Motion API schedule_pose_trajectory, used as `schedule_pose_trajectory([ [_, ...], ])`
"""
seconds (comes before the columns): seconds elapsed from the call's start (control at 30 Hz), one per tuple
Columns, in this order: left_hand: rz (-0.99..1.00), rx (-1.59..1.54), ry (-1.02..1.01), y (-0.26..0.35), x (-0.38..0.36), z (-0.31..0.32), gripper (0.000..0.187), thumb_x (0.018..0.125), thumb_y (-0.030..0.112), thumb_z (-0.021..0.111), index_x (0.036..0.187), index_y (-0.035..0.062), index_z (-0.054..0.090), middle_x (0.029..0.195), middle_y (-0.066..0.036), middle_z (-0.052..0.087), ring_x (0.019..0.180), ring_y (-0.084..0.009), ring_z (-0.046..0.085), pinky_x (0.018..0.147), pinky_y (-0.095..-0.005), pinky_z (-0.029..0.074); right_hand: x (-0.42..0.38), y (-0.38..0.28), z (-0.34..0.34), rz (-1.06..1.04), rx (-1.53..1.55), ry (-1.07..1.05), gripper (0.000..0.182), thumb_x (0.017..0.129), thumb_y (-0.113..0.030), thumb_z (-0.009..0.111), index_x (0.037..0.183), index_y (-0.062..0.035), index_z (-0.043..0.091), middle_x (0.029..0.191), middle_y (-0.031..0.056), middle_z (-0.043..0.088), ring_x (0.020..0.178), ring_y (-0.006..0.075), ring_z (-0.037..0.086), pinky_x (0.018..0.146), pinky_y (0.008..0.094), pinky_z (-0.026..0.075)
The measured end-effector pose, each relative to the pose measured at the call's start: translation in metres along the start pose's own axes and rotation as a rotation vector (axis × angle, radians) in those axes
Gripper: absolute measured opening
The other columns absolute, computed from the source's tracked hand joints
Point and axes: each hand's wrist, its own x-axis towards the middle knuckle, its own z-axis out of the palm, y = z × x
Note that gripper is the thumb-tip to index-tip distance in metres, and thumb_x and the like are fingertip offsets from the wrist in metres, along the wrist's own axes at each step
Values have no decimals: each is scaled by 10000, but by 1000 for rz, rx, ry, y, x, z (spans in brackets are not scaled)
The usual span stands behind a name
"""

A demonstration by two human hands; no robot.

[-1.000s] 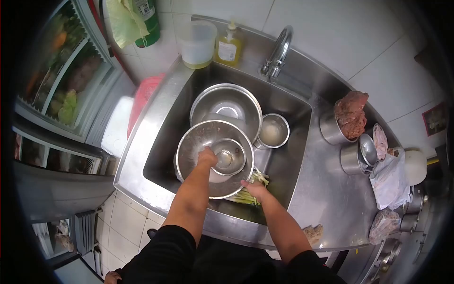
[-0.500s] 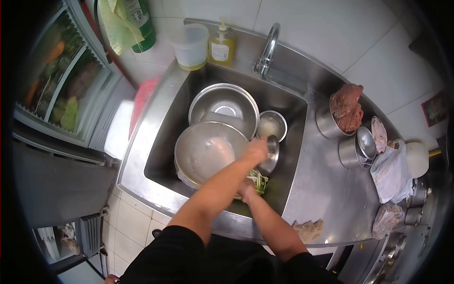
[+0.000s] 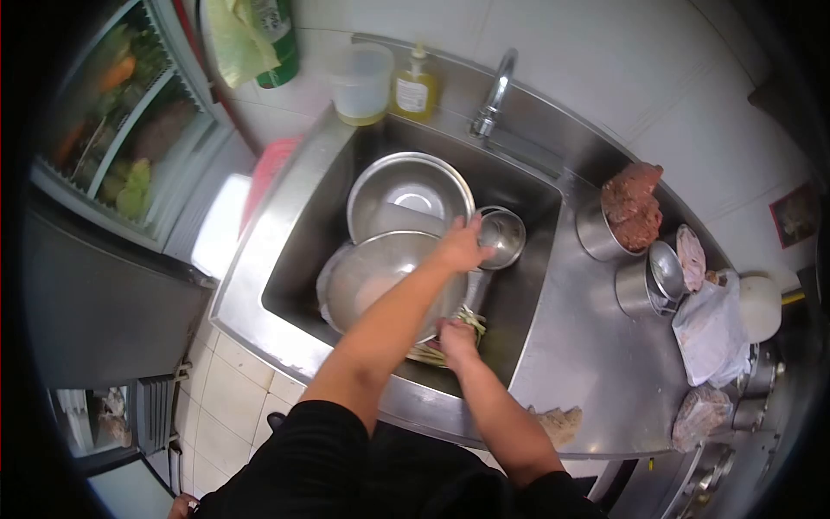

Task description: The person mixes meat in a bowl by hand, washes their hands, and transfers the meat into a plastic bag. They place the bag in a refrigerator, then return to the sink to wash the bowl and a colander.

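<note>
My left hand (image 3: 467, 245) is stretched over the large metal bowl's edge with its fingers apart and nothing held in them. Its fingertips are beside a ladle (image 3: 503, 235), whose round cup rests on the small metal bowl and whose handle points down toward the greens. Lower in the sink, my right hand (image 3: 455, 341) is closed around a bunch of pale green stalks (image 3: 473, 320), which shows on both sides of the fist. The large metal bowl (image 3: 346, 290), with cloudy contents, sits left of both hands, partly covered by my left forearm. Behind it lies another metal bowl (image 3: 367, 195).
A faucet (image 3: 494, 95) rises behind the sink (image 3: 290, 259). A plastic tub (image 3: 361, 73) and a soap bottle (image 3: 413, 91) stand on the back left ledge. On the right counter are a pot of raw meat (image 3: 634, 203), a metal container (image 3: 635, 290) and a plastic bag (image 3: 711, 329).
My left hand has let go of the ladle, which moved from a tilted position near the greens up onto the small bowl. My right hand stays on the stalks.
</note>
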Motion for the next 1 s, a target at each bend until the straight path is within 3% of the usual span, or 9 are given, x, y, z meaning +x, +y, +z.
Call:
schedule_pose_trajectory([
  [0.1,-171,458,63,-45,-46,-96,889,814,520,649,1480,82,258,1499,-168,325,1402,-334,266,1089,-521,316,4,-18,-21,-51,-62,14,130,920,-75,526,1019,-42,605,1045,101,636,941,244,637,754,434,572],
  [0.2,-528,169,234,-132,-102,-139,1066,722,468,766,1495,48,164,1457,-247,343,1341,-355,380,1065,-467,374,3,-40,-41,-159,-46,-14,136,908,-54,519,1012,-20,602,1017,117,653,936,255,645,818,459,551],
  [0.3,-842,-580,-16,-120,-158,-161,1158,724,623,716,1510,41,95,1483,-314,256,1204,-426,522,947,-525,466,2,-59,-48,-236,166,-67,182,871,-32,521,1036,8,586,1045,142,646,943,284,651,834,447,551],
  [0.4,-555,-1366,-281,-157,-161,-114,832,891,588,523,1501,145,170,1316,-276,466,859,-298,681,652,-427,564,16,-56,-40,-260,363,-182,310,833,-20,520,1138,38,530,1123,160,617,1031,315,618,909,477,516],
  [0.53,-475,-771,62,-118,-132,-116,726,833,189,586,1453,63,232,964,-185,649,506,-237,634,530,-342,566,50,-51,-32,-257,276,-262,331,831,-20,513,1156,38,519,1179,172,589,1134,327,562,963,504,470],
  [0.67,-413,-97,243,-93,-123,-165,814,842,240,548,1497,38,110,1000,-308,642,887,-397,664,801,-476,525,74,-78,-27,43,-462,-299,340,908,-259,608,1123,-1,552,1100,142,603,901,260,636,795,435,533],
  [0.8,63,335,386,-68,-146,-200,828,792,-9,489,1478,381,237,1402,-343,346,714,-366,667,650,-410,568,162,-182,-40,-505,-515,-93,415,908,-554,541,862,-146,608,657,-7,470,525,126,448,449,299,352],
  [0.93,337,500,587,-85,-146,-205,778,791,2,503,1453,369,323,1430,-318,341,642,-307,671,611,-394,566,129,-293,36,-805,-259,48,681,917,-564,509,1340,-32,461,1380,108,492,1261,237,456,1061,396,319],
  [1.0,108,329,424,-85,-145,-214,793,791,-5,501,1465,359,296,1438,-308,339,723,-360,667,739,-440,556,227,-327,19,-1205,-1235,142,797,932,-592,429,1418,36,352,1473,205,373,1349,336,370,1117,397,267],
])
